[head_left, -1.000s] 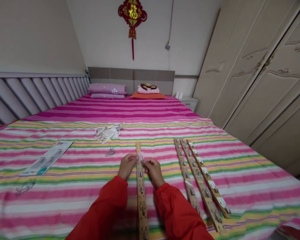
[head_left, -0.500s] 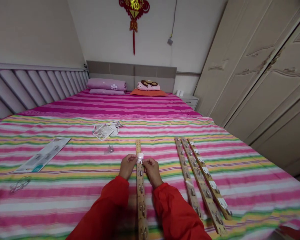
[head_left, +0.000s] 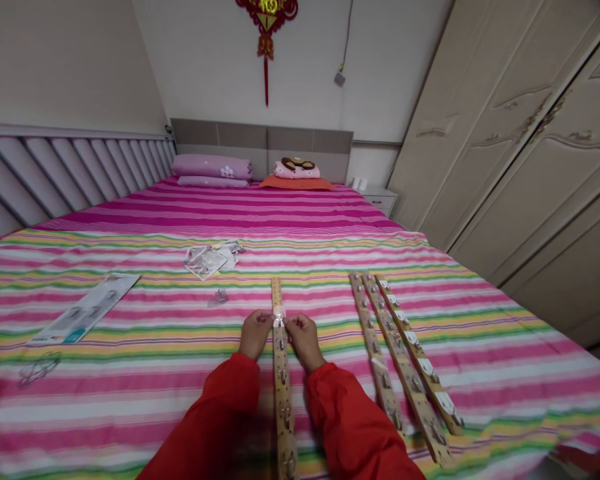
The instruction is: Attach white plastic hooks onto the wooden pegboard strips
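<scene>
- Clock directions are taken from the whitish piece (head_left: 279, 318) between the hands, with 12 towards the headboard (head_left: 300, 150).
- The whitish piece sits over the upper part of a long wooden strip (head_left: 283, 387); a shiny metal bit shows on it, too small to make out.
- Left hand (head_left: 255, 335), at 8 o'clock: the fingers are pinched together, grasping the near edge of the whitish piece.
- Right hand (head_left: 305, 340), at 4 o'clock: its fingers are pinched too, grasping the opposite edge.
- The wooden strip runs from 12 down to 6, with a row of metal fittings along it towards 6.
- Between 3 and 4 o'clock, three more strips lie side by side: a left one (head_left: 374, 347), a middle one (head_left: 390, 327) and a right one (head_left: 419, 357). All bear metal fittings; the right one also has white pieces.
- A small clear packet (head_left: 219, 298) lies between 9 and 10, with a pile of packaging (head_left: 210, 260) beyond it at 10.
- At 9 lies a long flat package (head_left: 85, 312); just below 9, a thin looped object (head_left: 40, 369).
- Everything handled rests on a bed with a striped sheet (head_left: 180, 373).
</scene>
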`<action>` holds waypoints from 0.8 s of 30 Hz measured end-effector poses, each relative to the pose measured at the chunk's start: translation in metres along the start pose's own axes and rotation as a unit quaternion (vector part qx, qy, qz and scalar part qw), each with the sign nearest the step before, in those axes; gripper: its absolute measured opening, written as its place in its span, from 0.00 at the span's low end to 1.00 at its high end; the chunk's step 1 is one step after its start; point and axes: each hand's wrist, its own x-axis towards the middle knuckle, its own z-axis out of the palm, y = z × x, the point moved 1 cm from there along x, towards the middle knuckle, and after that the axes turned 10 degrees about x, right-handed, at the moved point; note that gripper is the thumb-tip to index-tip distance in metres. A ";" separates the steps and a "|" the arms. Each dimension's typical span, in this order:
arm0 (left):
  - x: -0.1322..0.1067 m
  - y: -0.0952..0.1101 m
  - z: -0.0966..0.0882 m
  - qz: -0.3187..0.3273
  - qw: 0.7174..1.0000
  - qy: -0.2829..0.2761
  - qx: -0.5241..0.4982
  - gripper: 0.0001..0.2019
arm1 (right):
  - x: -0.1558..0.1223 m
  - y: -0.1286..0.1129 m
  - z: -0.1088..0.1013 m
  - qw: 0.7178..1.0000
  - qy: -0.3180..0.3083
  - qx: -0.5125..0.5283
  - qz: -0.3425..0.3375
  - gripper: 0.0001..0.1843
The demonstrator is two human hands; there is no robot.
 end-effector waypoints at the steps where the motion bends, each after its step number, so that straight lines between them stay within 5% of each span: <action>1: 0.000 0.000 0.000 -0.001 1.000 -0.002 0.000 0.13 | 0.000 0.001 0.000 1.000 0.002 -0.001 0.000 0.14; 16: 0.000 -0.011 0.003 -0.001 0.999 0.036 0.022 0.14 | 0.005 0.007 -0.002 1.000 0.003 -0.011 0.013 0.13; 24: 0.002 -0.015 0.000 0.057 0.995 -0.031 0.082 0.17 | 0.001 0.005 0.000 0.997 -0.050 -0.052 -0.034 0.19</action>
